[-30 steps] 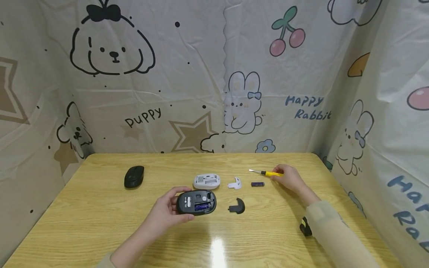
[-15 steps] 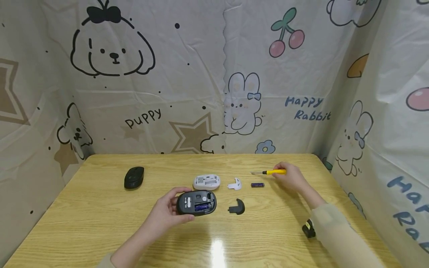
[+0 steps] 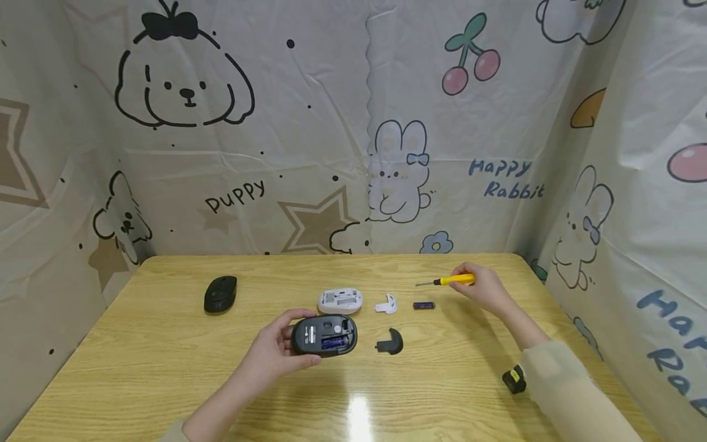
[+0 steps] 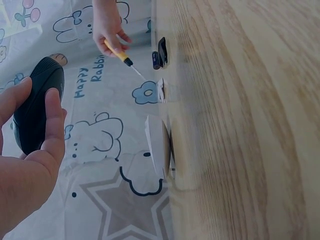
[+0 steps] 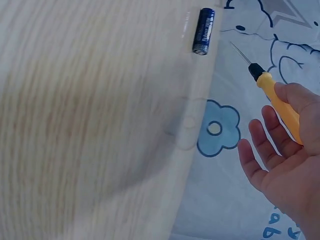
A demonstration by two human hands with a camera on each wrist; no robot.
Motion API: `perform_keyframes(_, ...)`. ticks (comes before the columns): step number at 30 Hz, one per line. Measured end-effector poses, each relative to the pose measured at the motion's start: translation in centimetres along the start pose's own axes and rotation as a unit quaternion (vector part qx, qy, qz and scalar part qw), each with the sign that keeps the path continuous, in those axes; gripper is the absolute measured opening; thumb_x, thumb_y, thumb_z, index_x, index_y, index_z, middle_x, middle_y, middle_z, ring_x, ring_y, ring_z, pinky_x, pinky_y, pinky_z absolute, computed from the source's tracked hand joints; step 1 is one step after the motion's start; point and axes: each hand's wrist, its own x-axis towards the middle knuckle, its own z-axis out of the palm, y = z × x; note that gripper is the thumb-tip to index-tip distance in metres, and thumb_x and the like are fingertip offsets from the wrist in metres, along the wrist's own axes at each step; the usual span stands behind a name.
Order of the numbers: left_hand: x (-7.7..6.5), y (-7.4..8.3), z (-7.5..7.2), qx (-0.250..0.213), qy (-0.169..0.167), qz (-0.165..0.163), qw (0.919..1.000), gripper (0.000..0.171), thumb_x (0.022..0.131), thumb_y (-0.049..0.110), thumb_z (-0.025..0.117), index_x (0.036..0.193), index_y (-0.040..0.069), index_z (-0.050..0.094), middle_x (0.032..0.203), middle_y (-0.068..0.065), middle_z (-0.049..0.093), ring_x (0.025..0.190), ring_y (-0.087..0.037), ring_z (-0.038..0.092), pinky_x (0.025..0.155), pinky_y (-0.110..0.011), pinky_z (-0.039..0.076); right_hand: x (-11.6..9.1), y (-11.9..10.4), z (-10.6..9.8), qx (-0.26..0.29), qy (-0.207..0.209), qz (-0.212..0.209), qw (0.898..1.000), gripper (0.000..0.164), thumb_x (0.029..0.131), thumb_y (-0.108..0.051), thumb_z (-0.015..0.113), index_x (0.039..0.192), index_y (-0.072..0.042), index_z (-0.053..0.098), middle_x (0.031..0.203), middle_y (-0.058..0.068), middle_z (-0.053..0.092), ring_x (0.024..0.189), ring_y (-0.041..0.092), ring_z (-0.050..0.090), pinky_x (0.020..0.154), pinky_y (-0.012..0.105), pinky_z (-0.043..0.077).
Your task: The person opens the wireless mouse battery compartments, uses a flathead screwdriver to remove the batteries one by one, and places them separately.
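My left hand grips a black computer mouse by its left end, underside up. Its battery bay is uncovered, and a blue battery lies inside. In the right wrist view my right hand holds a screwdriver with a yellow handle, its metal shaft pointing away from the palm. Below the screwdriver, a second blue battery lies on the table. Beside the held mouse is a black battery cover, and behind it a white cover and an upturned white mouse.
Another black mouse stands at the back left of the wooden table. Near my right sleeve sits a small black object with a yellow-green mark. A patterned cloth hangs behind the table and at its sides.
My right hand has lifted the screwdriver off the table and drawn it slightly to the right. My left hand keeps the mouse in nearly the same spot.
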Motion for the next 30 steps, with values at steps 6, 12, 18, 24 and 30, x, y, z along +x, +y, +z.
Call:
perform_keyframes(6, 0.0, 0.0, 0.1, -0.003, 0.003, 0.002, 1.0000, 0.073, 0.068, 0.006, 0.083, 0.131, 0.012, 0.048, 0.119, -0.020, 0.060, 0.096, -0.024, 0.064, 0.078, -0.028, 0.056, -0.2, -0.8, -0.6, 0.003, 0.004, -0.008, 1.000, 0.022, 0.087, -0.019, 0.068, 0.102, -0.005, 0.061, 0.097, 0.014, 0.063, 0.080, 0.022, 0.055, 0.072, 0.031, 0.053)
perform_keyframes(12, 0.0, 0.2, 0.0, -0.008, 0.010, 0.006, 0.9999, 0.073, 0.069, 0.004, 0.082, 0.132, 0.013, 0.047, 0.121, -0.021, 0.058, 0.096, -0.025, 0.064, 0.078, -0.028, 0.056, -0.4, -1.8, -1.2, 0.011, 0.015, -0.003, 1.000, 0.024, 0.088, -0.019, 0.067, 0.106, -0.004, 0.060, 0.100, 0.015, 0.063, 0.081, 0.023, 0.054, 0.075, 0.033, 0.054)
perform_keyframes(18, 0.0, 0.3, 0.1, -0.033, 0.009, 0.016, 0.9993, 0.072, 0.070, 0.002, 0.080, 0.132, 0.014, 0.047, 0.123, -0.023, 0.054, 0.097, -0.026, 0.065, 0.077, -0.029, 0.057, -0.8, -3.1, -2.1, 0.019, 0.028, -0.009, 0.999, 0.026, 0.089, -0.020, 0.066, 0.108, -0.004, 0.059, 0.102, 0.014, 0.062, 0.083, 0.024, 0.054, 0.076, 0.033, 0.053)
perform_keyframes(24, 0.0, 0.3, 0.1, -0.047, 0.004, 0.020, 0.9987, 0.073, 0.071, 0.002, 0.080, 0.134, 0.011, 0.044, 0.121, -0.025, 0.050, 0.094, -0.027, 0.065, 0.074, -0.032, 0.058, -1.2, -4.5, -3.0, 0.030, 0.035, -0.015, 0.999, 0.029, 0.089, -0.023, 0.066, 0.110, -0.004, 0.059, 0.105, 0.015, 0.062, 0.083, 0.024, 0.054, 0.074, 0.023, 0.052)
perform_keyframes(30, 0.2, 0.2, 0.0, -0.059, 0.001, 0.014, 0.9981, 0.075, 0.071, 0.003, 0.080, 0.135, 0.016, 0.044, 0.121, -0.024, 0.047, 0.095, -0.029, 0.065, 0.076, -0.034, 0.058, -1.7, -5.9, -3.9, 0.041, 0.053, -0.038, 0.997, 0.027, 0.089, -0.022, 0.067, 0.110, -0.006, 0.062, 0.105, 0.014, 0.064, 0.081, 0.023, 0.053, 0.069, 0.015, 0.048)
